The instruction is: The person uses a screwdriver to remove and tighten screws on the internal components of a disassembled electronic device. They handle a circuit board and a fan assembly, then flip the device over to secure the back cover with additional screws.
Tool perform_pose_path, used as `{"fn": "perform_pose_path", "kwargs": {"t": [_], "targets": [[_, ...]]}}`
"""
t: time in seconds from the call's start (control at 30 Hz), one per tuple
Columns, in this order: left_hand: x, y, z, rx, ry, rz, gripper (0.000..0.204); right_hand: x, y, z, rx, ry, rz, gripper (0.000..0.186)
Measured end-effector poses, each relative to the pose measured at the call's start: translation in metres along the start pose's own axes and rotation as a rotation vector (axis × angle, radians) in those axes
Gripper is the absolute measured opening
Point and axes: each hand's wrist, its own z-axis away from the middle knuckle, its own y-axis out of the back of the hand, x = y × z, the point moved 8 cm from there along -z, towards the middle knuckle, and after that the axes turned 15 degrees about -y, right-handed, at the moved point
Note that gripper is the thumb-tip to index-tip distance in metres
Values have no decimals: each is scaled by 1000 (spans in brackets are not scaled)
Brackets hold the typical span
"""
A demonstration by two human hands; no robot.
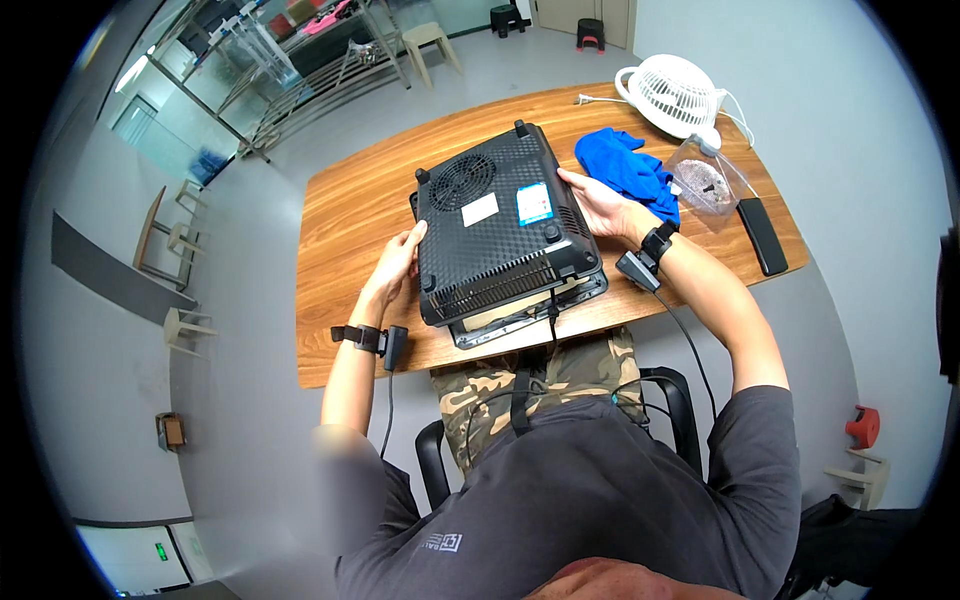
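Observation:
On the wooden table (350,210), a black plastic appliance housing (485,255) with a round vent, two labels and small feet lies underside up, over a flat dark panel (480,332) whose edge shows along the near side. My left hand (398,250) grips its left edge, fingers curled round it. My right hand (590,205) holds the right side, thumb on the upper edge and most fingers hidden. A cord hangs from the near side toward my lap.
Right of the appliance are a blue cloth (620,165), a white fan (672,95), a clear plastic container (710,185) and a long dark object (762,235). Metal racking (310,90) and stools (428,45) stand beyond the table; more stools are along the left.

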Motion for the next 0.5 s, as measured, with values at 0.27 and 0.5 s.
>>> {"fn": "perform_pose_path", "kwargs": {"t": [0.27,0.5], "targets": [[-1,-5,7,21,-33,-74,74,-8,2,0,421,156,145,42],[-10,-12,8,7,-5,-101,81,-5,13,2,596,117,338,48]]}}
